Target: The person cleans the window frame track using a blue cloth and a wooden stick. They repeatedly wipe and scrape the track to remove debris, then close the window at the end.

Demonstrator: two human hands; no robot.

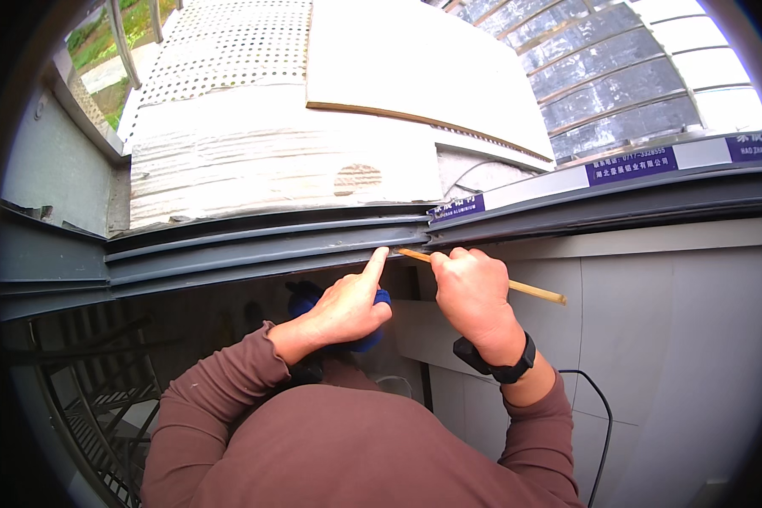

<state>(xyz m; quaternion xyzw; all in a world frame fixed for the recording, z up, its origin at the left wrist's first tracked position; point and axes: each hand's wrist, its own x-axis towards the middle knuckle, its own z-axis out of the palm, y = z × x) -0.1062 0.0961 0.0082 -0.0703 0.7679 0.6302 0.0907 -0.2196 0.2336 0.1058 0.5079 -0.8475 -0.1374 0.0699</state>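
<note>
My left hand (343,311) points its index finger onto the grey metal window track (260,251). A bunched blue cloth (365,343) shows under its palm and between thumb and fingers, apparently held by the curled fingers that are hidden from above. In my right fist (473,286) is a thin wooden stick (540,292). The stick's left tip rests at the track near my left fingertip, beside the joint where two frame sections meet. Its other end sticks out to the right past the fist.
Beyond the track lie a white board (413,70), a ribbed whitish sheet (241,165) and a perforated panel (235,44). Printed protective tape (533,190) covers the right frame. A pale panelled surface (660,330) with a black cable (606,432) is at right, a metal rack (101,406) at lower left.
</note>
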